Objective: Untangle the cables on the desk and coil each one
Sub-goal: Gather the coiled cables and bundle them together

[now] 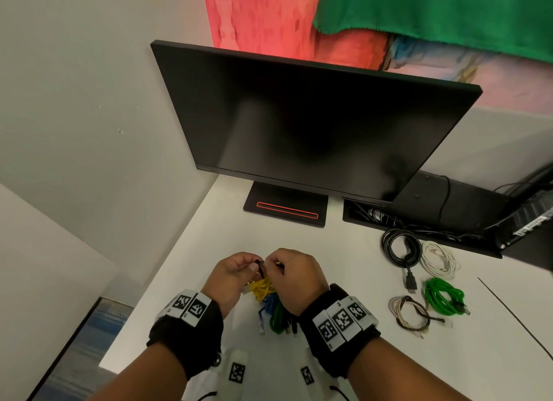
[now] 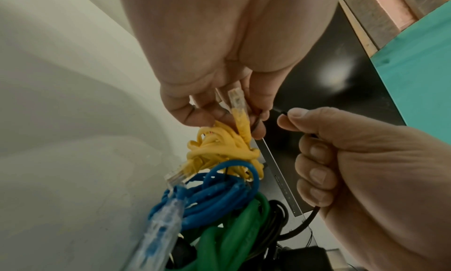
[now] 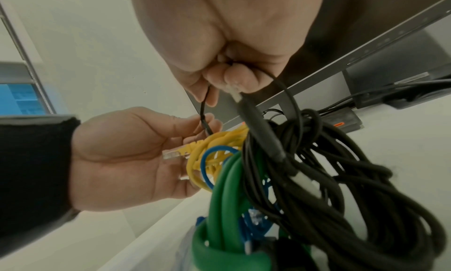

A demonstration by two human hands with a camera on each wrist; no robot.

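- Cables in a tangle (image 1: 269,302) hang between both hands above the near edge of the desk (image 1: 209,236), toward its left side; yellow, blue, green and black strands are knotted together.
- Left hand (image 1: 232,276) has its fingers curled round the yellow cable (image 2: 227,148) near its clear plug (image 2: 236,97), with a thin black cable (image 3: 204,117) crossing its fingertips.
- Right hand (image 1: 294,276) pinches that thin black cable between thumb and forefinger, other fingers curled round a thicker black lead.
- Handling, as I judge it: light, limp, rubbery strands that snag on each other; plug clips look brittle, so grip the jacket just behind a plug and feed ends through, not yank.
- Four coiled cables (image 1: 419,269) lie toward the desk's right side, near its far edge.
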